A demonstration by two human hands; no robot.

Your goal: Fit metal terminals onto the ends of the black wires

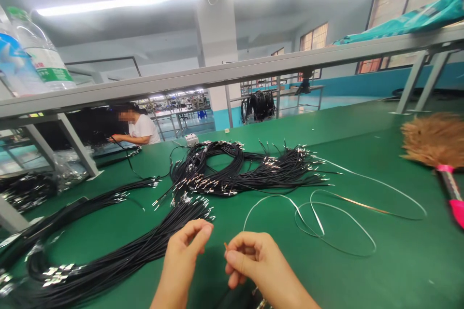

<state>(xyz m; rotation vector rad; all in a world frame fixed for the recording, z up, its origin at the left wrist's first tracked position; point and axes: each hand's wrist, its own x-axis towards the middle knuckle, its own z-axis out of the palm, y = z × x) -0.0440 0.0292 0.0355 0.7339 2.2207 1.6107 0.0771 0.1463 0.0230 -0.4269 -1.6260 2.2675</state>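
My left hand (187,251) is closed in a pinch, thumb against the forefinger, and whatever it may hold is hidden. Just beside it, with a small gap between, my right hand (252,260) has its fingers curled together. A tiny copper-coloured tip (225,246) pokes out of the right fingertips. A thin pale strip (366,236), copper-coloured along one stretch, loops over the green table and runs down behind the right hand. Close to the left hand lies a bundle of black cables (145,246) with silvery ends. Something dark with metal ends is partly hidden below my right wrist.
Coiled black cables (246,174) lie ahead on the green table (362,140). A brown-bristled brush (435,142) with a pink handle is at the right. A grey shelf beam (253,70) crosses above, with plastic bottles (41,58) on it. A person (143,128) works beyond.
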